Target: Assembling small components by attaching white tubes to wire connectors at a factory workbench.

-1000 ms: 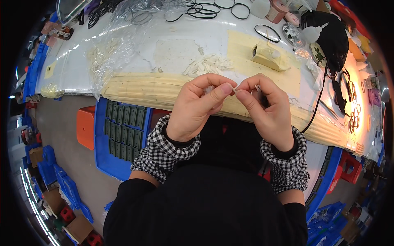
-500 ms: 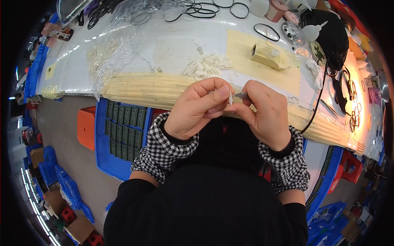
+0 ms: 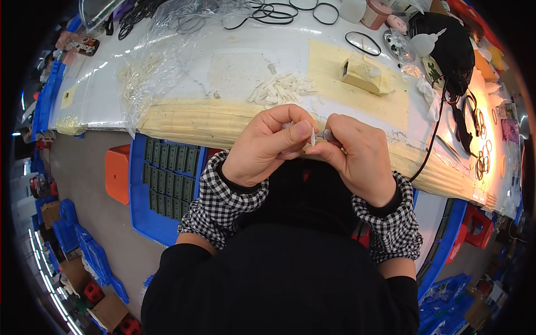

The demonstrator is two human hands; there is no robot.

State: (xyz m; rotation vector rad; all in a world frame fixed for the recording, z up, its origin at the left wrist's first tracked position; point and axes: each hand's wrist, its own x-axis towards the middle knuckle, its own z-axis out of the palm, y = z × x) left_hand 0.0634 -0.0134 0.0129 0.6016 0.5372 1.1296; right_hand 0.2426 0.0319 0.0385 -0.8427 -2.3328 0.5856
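Between the thumb and fingers of my left hand (image 3: 262, 146) is a small, narrow white piece (image 3: 313, 138), pinched upright. My right hand (image 3: 363, 156) is closed on a small grey metal blade (image 3: 327, 134); my fingers cover the rest of it. The blade's tip is at the white piece, though I cannot tell whether it touches. Both hands are close together above the table's padded near edge. Just beyond them lies a loose heap of similar white pieces (image 3: 282, 88).
Cream padding (image 3: 190, 118) runs along the near table edge. A yellowish block (image 3: 364, 77) sits on a yellow sheet (image 3: 329, 61) at right. Crumpled clear plastic (image 3: 148, 72) lies at left, black rubber rings (image 3: 273, 14) at the back. A blue crate (image 3: 159, 226) holds dark green parts below.
My right hand has shifted slightly left and turned a little, bringing the blade closer to the white piece. My left hand has barely moved and keeps its pinch.
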